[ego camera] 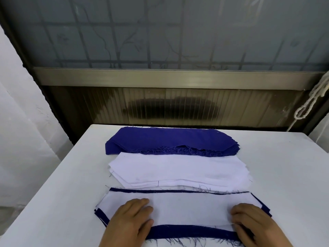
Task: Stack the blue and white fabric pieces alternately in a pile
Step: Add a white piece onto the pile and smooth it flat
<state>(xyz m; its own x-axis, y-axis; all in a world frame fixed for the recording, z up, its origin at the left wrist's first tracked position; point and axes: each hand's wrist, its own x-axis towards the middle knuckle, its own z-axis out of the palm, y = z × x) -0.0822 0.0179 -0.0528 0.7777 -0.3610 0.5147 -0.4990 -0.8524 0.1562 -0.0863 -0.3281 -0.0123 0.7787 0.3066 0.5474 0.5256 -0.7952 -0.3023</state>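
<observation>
A pile of blue fabric pieces point(170, 141) lies at the far side of the white table point(284, 175). In front of it sits a pile of white fabric pieces point(178, 170). Nearest to me a white piece point(188, 209) lies on top of a blue piece point(192, 232), whose edges show around it. My left hand point(130, 220) rests flat on the left part of this white piece. My right hand point(252, 223) rests on its right end with fingers bent over the fabric's front edge.
A frosted glass window with a metal frame point(169, 77) stands behind the table. A white cord point(309, 102) hangs at the right. A white wall is at the left.
</observation>
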